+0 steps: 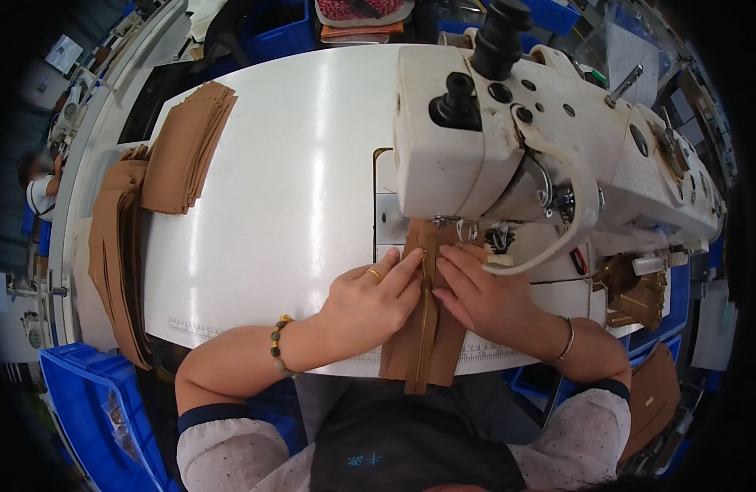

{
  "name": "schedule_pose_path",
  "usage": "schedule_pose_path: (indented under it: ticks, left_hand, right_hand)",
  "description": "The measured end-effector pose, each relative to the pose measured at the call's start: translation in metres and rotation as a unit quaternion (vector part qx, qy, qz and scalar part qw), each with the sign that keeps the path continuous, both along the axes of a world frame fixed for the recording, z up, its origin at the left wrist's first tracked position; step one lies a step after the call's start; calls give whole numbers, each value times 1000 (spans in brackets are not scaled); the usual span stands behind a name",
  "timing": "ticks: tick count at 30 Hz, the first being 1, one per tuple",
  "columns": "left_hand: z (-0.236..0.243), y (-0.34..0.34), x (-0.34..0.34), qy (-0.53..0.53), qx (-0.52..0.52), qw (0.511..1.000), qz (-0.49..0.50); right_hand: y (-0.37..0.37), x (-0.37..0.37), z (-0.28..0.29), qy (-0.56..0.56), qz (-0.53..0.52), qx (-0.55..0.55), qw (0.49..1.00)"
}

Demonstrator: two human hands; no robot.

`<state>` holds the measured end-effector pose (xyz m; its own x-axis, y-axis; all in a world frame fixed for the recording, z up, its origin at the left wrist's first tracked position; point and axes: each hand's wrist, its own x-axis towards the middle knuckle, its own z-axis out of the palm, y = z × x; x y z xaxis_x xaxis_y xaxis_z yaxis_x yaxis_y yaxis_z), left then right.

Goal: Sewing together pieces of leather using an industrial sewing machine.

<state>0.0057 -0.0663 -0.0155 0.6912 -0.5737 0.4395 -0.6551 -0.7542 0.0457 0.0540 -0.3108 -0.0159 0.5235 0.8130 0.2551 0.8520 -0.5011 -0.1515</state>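
A brown fabric piece (401, 348) with a zipper (428, 328) down its middle lies under the needle area of a white sewing machine (444, 164). Its near end hangs over the table's front edge. My left hand (378, 299) rests on the left half, fingers stretched, with the fingertips beside the zipper and the thumb mostly hidden. On the other side of the zipper, my right hand (486, 293) lies with its fingers extended on the fabric, close below the presser area. Neither hand appears to wrap round the cloth.
A stack of brown fabric pieces (188, 148) lies at the table's far left, with another pile (116, 246) draped over the left edge. A blue crate (99, 402) stands at the lower left. Brown pieces with zippers (640, 303) lie right of the machine. Another person (43, 193) sits far left.
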Motion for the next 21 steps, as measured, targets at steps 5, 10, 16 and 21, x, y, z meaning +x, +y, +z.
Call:
schedule_pose_path:
  ticks: [5, 10, 16, 21]
  left_hand:
    - [1, -2, 4, -9, -6, 1000, 9]
    - [0, 0, 1, -1, -1, 1000, 0]
    - [-3, 5, 8, 21, -64, 998, -3]
    - [-2, 11, 21, 8, -65, 998, 10]
  right_hand:
    - [-3, -1, -1, -1, 8, -13, 1000]
    - [-5, 3, 3, -22, 43, -15, 999]
    - [-8, 10, 8, -8, 42, -4, 999]
    - [-4, 11, 11, -11, 38, -8, 999]
